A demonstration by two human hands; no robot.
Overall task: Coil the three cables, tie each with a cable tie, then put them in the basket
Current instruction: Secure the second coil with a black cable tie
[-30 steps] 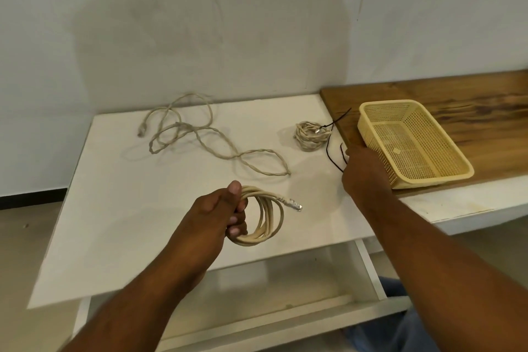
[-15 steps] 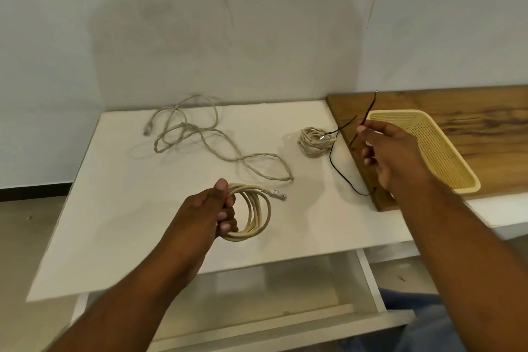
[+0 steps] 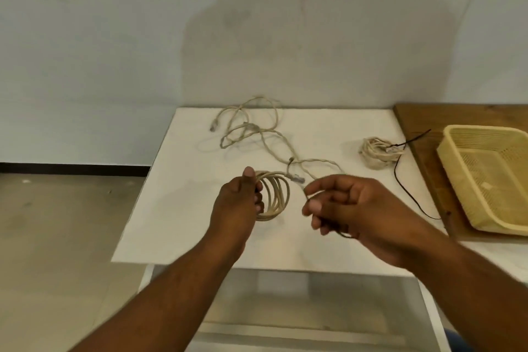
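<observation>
The coiled cable [image 3: 275, 198] sits upright in my left hand [image 3: 238, 203], thumb over the top of the loops and fingers [image 3: 258, 199] clenched through them, held just above the white desk [image 3: 177, 208]. My right hand [image 3: 357, 208] is just beside the coil, apart from it, its fingers [image 3: 314, 204] pinched on a thin dark cable tie [image 3: 341, 233]; motion blur hides how the tie runs through the grip.

Beyond my left fingers, toward the wall [image 3: 257, 37], the loose cable [image 3: 251, 131] sprawls uncoiled across the back of the desk, one strand trailing forward to near the coil's plug end. Out past my right fingers lies the tied bundle [image 3: 378, 153], flat on the desk, with another black tie [image 3: 405, 188] curling from it toward the front. Further right, a wooden board [image 3: 414, 123] lies on the desk, and the yellow basket [image 3: 457, 188] rests on it, well apart from both hands; I see nothing in it but a pale fleck on its floor.

The desk's left edge slants away just outside my left wrist, with bare grey floor [image 3: 57, 237] beyond and a dark skirting line along the wall. The near edge lies under my forearms, above an open white frame. Between my fingers and the bundle the white surface is open.
</observation>
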